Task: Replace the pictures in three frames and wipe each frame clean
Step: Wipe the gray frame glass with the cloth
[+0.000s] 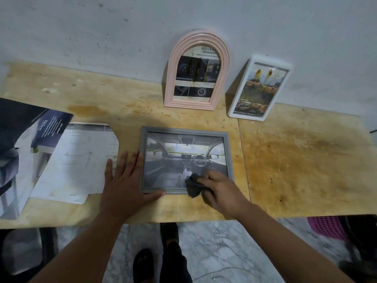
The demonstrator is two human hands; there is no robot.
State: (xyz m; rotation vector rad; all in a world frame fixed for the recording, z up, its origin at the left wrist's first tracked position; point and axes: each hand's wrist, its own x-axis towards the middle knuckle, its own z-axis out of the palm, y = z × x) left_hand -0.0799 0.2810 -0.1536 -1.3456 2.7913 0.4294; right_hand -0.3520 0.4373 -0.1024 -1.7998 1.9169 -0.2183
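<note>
The right hand (219,187) grips a dark cloth (193,185) on the near corner of the grey frame (184,131), which lies flat on the surface (295,160). The left hand (127,180), open and flat, braces the frame's edge. Wiping should probably go in overlapping strokes outward from the hand, with light pressure.

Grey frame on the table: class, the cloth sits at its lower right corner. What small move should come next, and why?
Probably sweep the dark cloth leftward and up across the glass of the grey frame. The right hand holds it bunched at the lower right corner, most of the glass lies beyond it, and the left hand lies flat against the frame's left edge, bracing it.
</note>
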